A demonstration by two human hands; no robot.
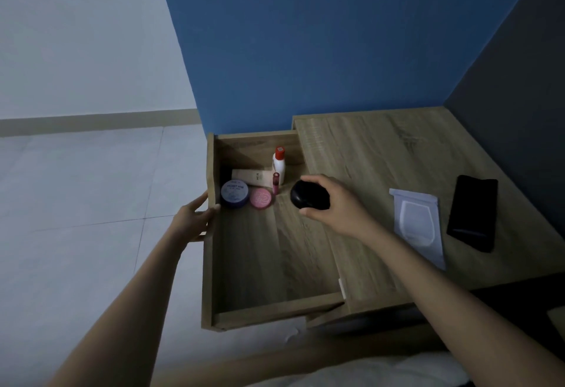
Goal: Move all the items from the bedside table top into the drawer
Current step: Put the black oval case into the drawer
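The wooden drawer (269, 264) stands pulled out to the left of the bedside table top (382, 154). My left hand (194, 218) grips the drawer's front panel. My right hand (333, 203) holds a small black oval case (308, 194) over the drawer's right side. Inside the drawer's far end lie a purple round tin (234, 193), a pink round compact (260, 198), a beige tube (250, 177), a pink lip tint (275, 183) and a white bottle with a red cap (279, 164). On the table top rest a white packet (419, 224) and a black phone (473, 212).
A blue wall rises behind the table and a dark wall to its right. Pale tiled floor (91, 203) spreads to the left of the drawer. White bedding (382, 371) lies at the bottom edge.
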